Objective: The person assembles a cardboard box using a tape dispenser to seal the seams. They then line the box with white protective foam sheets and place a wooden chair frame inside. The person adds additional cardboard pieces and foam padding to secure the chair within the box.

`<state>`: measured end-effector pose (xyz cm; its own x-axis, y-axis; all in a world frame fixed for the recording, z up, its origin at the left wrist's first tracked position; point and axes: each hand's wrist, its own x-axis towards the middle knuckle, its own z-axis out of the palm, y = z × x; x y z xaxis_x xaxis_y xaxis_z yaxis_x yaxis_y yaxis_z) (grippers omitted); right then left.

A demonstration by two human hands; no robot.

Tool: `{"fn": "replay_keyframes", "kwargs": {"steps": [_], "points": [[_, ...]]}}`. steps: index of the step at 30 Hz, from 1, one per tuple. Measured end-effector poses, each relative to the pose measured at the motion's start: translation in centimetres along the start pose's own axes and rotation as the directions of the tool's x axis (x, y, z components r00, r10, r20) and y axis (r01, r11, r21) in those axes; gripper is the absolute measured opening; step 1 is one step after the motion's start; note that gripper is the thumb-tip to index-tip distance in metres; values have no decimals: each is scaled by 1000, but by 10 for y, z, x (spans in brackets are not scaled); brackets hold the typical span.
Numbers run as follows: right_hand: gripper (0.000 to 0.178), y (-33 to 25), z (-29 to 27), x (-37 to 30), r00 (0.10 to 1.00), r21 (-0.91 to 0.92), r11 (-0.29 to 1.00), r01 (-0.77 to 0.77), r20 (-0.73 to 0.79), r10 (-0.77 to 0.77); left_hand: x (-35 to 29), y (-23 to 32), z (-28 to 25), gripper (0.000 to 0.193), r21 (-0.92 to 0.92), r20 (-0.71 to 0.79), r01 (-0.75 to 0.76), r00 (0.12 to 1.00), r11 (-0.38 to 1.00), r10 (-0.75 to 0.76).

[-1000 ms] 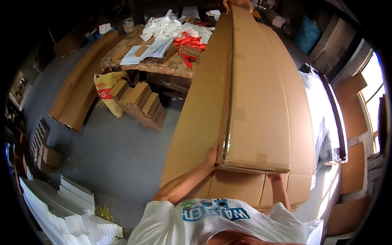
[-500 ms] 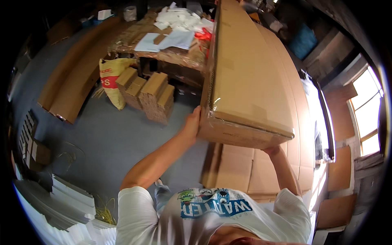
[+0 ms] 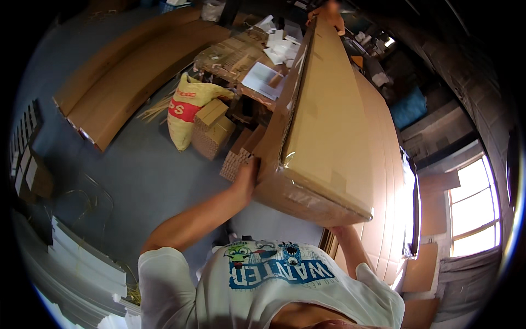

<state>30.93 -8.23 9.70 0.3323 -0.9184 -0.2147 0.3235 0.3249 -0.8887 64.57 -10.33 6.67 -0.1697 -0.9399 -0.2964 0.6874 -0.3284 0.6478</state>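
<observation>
A long brown cardboard box (image 3: 334,131), taped at its near end, stretches away from me toward the top of the view. My left hand (image 3: 247,176) grips its left side near the close corner, with the fingers partly hidden against the box. Beneath the near right corner, my right hand (image 3: 344,231) supports the underside; most of its fingers are hidden by the cardboard. At the far end another person (image 3: 329,16) is at the box, too blurred to make out the grip.
Left of the box stand a worktable (image 3: 222,57) with papers, a yellow sack (image 3: 181,123) and bundled cardboard pieces (image 3: 211,134). Long flat boxes (image 3: 126,82) lie on the floor further left. Large cardboard sheets (image 3: 383,170) are on the right, near a window (image 3: 475,205).
The near end of the box has moved left and closer to me, both hands still on it. My view has turned, and the far end with the other person now shows.
</observation>
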Motion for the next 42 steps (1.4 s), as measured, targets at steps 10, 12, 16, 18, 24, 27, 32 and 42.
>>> {"fn": "replay_keyframes", "kwargs": {"steps": [10, 12, 16, 18, 24, 27, 32, 42], "points": [[59, 113, 176, 113, 964, 5, 964, -267, 18, 267, -62, 128, -146, 34, 93, -260, -99, 958, 991, 120], [59, 136, 233, 142, 943, -29, 943, -333, 18, 333, -78, 157, -183, 36, 243, -241, -151, 947, 958, 210], [59, 207, 365, 215, 900, -64, 901, -430, 44, 433, -100, 224, -280, 35, 306, -216, -131, 955, 943, 203], [59, 245, 442, 255, 868, -103, 870, -482, 79, 490, -115, 257, -333, 34, 160, -285, -78, 951, 984, 122], [59, 317, 620, 338, 842, -133, 844, -519, 92, 532, -141, 376, -447, 35, 479, -193, -180, 933, 859, 303], [59, 332, 666, 363, 823, -187, 819, -543, 77, 563, -132, 416, -520, 34, 208, -305, -128, 934, 970, 188], [59, 335, 680, 387, 831, -143, 819, -556, -75, 551, -85, 473, -650, 29, 72, -211, -59, 975, 996, 73], [59, 474, 799, 508, 694, 40, 720, -693, -232, 681, -34, 475, -913, 19, 261, -376, -165, 890, 951, 258]]}}
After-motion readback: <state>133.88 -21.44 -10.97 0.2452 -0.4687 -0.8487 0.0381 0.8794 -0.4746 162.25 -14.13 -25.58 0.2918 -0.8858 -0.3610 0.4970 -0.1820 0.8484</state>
